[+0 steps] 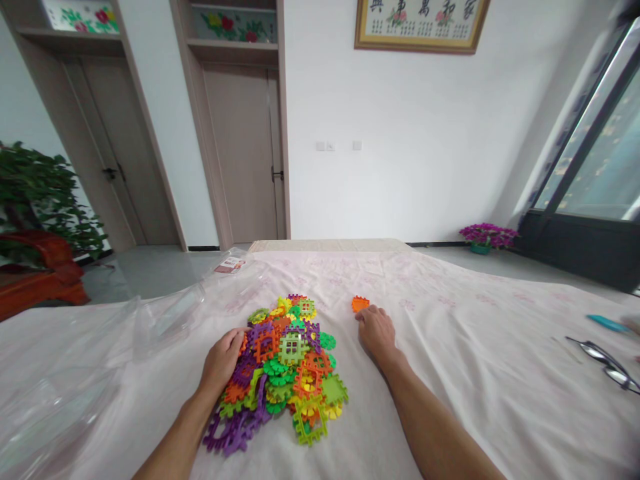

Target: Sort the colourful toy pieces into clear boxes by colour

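A heap of interlocking plastic building pieces [280, 383] in purple, orange, green and yellow lies on the cloth in front of me. At the heap's left side is my left hand [220, 363], its fingers closed around the edge of an orange building piece [244, 343] that is mostly hidden. My right hand [377, 333] rests on the cloth to the right of the heap with its fingers curled. Its fingertips are at a single flat orange building piece [360, 304], which lies apart from the heap. Some of the right fingers are hidden behind the hand.
Clear plastic packaging [170, 313] spreads over the left of the pale cloth [450, 373]. Eyeglasses [607, 363] and a blue object [607, 323] lie at the right edge, near part of another person's hand [634, 327]. Doors and a wall stand beyond.
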The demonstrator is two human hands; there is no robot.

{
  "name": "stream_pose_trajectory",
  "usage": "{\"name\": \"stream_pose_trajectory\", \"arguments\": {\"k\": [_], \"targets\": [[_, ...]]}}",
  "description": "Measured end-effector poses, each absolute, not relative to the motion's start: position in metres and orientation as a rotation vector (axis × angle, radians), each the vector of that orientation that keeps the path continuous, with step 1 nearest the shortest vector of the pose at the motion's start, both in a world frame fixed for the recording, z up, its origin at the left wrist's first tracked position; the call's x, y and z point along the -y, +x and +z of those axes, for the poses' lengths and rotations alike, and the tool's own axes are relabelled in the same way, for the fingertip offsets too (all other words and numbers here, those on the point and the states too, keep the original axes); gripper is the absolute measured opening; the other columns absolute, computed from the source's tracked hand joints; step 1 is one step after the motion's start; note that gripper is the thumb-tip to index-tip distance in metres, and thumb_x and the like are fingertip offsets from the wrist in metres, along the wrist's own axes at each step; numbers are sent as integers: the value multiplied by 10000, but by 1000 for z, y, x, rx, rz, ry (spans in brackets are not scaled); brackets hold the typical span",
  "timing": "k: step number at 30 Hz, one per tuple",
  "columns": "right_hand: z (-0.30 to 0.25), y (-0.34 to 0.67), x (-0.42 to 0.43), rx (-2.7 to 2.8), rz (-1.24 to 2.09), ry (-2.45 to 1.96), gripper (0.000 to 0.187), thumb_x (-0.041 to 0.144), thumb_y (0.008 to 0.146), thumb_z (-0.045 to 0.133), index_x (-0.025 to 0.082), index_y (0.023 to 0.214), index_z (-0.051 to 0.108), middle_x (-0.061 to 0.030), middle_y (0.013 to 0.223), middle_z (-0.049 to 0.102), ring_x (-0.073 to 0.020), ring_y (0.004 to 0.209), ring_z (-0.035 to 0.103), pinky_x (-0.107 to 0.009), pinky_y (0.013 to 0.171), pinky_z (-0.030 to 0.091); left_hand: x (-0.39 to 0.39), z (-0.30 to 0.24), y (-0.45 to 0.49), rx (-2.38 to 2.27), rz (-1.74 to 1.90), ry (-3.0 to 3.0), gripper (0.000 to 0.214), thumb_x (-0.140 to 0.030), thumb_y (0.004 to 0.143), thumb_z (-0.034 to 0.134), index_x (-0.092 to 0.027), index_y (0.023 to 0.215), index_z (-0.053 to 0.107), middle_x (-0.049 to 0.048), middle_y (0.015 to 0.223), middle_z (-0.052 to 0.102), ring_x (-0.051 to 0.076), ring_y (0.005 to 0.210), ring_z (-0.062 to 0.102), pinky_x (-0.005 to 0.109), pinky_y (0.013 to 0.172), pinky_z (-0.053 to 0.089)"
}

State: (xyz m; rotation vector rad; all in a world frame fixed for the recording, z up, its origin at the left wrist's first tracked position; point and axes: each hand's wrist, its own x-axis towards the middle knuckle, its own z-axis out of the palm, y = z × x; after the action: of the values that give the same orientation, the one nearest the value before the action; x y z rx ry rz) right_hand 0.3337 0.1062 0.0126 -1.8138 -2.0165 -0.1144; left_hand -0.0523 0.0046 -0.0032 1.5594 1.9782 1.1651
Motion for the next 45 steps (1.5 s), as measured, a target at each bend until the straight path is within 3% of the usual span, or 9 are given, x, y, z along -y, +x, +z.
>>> {"name": "stream_pose_trajectory", "arguments": {"k": [7, 11, 17, 21, 26, 31, 34, 40, 45], "targets": [[4, 334, -112, 2069, -91, -1816, 421, 236, 922, 406, 181, 1285, 612, -139, 1364, 565, -290, 1231, 510, -407, 1021, 346, -3, 1, -50, -1983, 1161, 1532, 447, -499, 878, 382, -243, 1079, 689, 19, 1170, 717, 239, 1099, 631, 287, 953, 432], [6, 335, -113, 2070, -13, -1675, 363, 227, 903, 435, 211, 1170, 681, -104, 1327, 602, -267, 1226, 525, -392, 1042, 359, -1, 3, -50, -1982, 1157, 1531, 445, -491, 884, 387, -247, 1103, 689, 18, 1165, 717, 235, 1081, 633, 286, 932, 437], [12, 310, -101, 2104, 295, -1124, 266, 301, 901, 499, 210, 1000, 729, -76, 1057, 714, -218, 1033, 625, -356, 980, 440, -1, 4, -49, -1996, 1161, 1536, 434, -482, 889, 388, -252, 1090, 697, 14, 1158, 720, 231, 1074, 639, 272, 906, 447], [13, 283, -88, 2149, 412, -950, 337, 448, 915, 536, 235, 1098, 721, -76, 1161, 698, -251, 1109, 610, -407, 1005, 423, -2, 2, -49, -1991, 1150, 1543, 446, -483, 895, 376, -242, 1105, 688, 19, 1183, 710, 229, 1095, 630, 274, 929, 436], [10, 272, -85, 2108, 464, -914, 346, 449, 777, 718, 236, 1049, 729, -78, 1133, 709, -275, 1104, 610, -430, 1017, 409, -4, -2, -52, -1970, 1172, 1562, 452, -487, 902, 370, -232, 1095, 690, 24, 1172, 713, 220, 1113, 622, 269, 964, 420], [7, 273, -88, 1739, 847, -989, 322, 455, 708, 758, 192, 886, 705, -62, 901, 735, -240, 848, 664, -367, 800, 511, -2, 2, -50, -1989, 1160, 1547, 437, -475, 895, 381, -243, 1092, 696, 18, 1170, 715, 222, 1081, 637, 272, 931, 441], [10, 271, -87, 1508, 1088, -921, 352, 499, 707, 748, 175, 819, 665, -37, 749, 709, -182, 671, 639, -293, 639, 499, -1, 5, -48, -1993, 1156, 1541, 437, -466, 891, 380, -240, 1086, 699, 20, 1165, 717, 224, 1067, 642, 280, 924, 446], [16, 280, -94, 1223, 1023, -949, 405, 523, 665, 768, 176, 835, 647, -9, 677, 672, -157, 599, 613, -272, 590, 483, -1, 5, -48, -2007, 1171, 1554, 432, -470, 884, 387, -248, 1070, 707, 11, 1148, 724, 221, 1066, 650, 275, 915, 454], [14, 304, -108, 1092, 862, -1129, 431, 494, 706, 699, 164, 980, 650, -6, 676, 660, -151, 568, 600, -240, 497, 442, -1, 2, -49, -2009, 1178, 1568, 425, -468, 884, 393, -251, 1068, 708, 4, 1143, 729, 216, 1051, 658, 268, 906, 463]]}}
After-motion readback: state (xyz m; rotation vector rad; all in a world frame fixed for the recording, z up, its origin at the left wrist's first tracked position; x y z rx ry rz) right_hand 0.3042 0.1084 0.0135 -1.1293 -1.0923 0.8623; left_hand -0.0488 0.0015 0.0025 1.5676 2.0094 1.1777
